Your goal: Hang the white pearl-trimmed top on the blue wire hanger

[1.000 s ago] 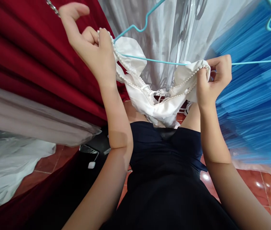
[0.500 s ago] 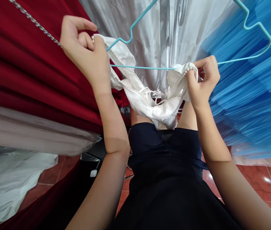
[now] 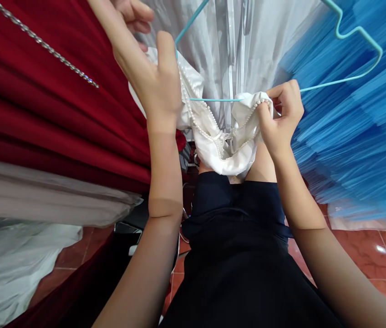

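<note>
A white dress (image 3: 210, 155) with pearl-beaded neckline edging and laces hangs between my hands. A light-blue wire hanger (image 3: 210, 99) crosses it, one end hidden among the cloth by my left hand. My left hand (image 3: 148, 77) is at the dress's left shoulder, thumb raised and fingers apart; some white cloth shows behind it, and its fingertips are partly blurred. On the other side, my right hand (image 3: 283, 118) pinches the beaded right shoulder between thumb and fingers. From behind that hand the hanger's other end reaches out to the right.
Red drapery (image 3: 59, 109) with a hanging silver chain (image 3: 43, 43) fills the left. Blue tulle (image 3: 353, 136) is on the right, white satin cloth (image 3: 200, 27) behind. Pale cloth (image 3: 36, 191) and white wrapped fabric (image 3: 12, 269) lie lower left. The floor has red tiles (image 3: 360, 255).
My left hand has opened from its pinch on the dress's left shoulder and shifted rightward over the hanger's end. My right hand keeps its pinch, slightly further left in view.
</note>
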Tool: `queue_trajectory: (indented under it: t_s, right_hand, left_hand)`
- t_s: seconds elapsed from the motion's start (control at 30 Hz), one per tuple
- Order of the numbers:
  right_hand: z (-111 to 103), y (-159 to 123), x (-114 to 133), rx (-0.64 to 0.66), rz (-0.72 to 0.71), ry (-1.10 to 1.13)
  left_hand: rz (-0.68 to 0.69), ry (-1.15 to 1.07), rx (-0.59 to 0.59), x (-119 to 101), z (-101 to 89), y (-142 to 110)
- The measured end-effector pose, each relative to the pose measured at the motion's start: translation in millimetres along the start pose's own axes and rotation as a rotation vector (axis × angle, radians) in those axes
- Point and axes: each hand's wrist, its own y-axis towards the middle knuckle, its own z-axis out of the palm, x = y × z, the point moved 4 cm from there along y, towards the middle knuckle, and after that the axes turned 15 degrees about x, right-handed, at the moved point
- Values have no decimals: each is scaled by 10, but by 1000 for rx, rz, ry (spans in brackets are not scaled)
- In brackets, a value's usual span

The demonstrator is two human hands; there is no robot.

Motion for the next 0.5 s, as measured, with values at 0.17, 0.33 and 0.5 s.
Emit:
queue_trajectory:
  t_s: [0.17, 0.33, 0.5]
  right_hand:
    - [18, -11, -22, 10, -29, -37]
    - [4, -3, -70, 27, 6, -32]
    - [-52, -13, 74, 3, 42, -174]
  left_hand:
    - [-54, 62, 168, -316, 633, 35]
    - [-163, 198, 292, -456, 1071, -64]
    - [-299, 283, 362, -545, 1029, -89]
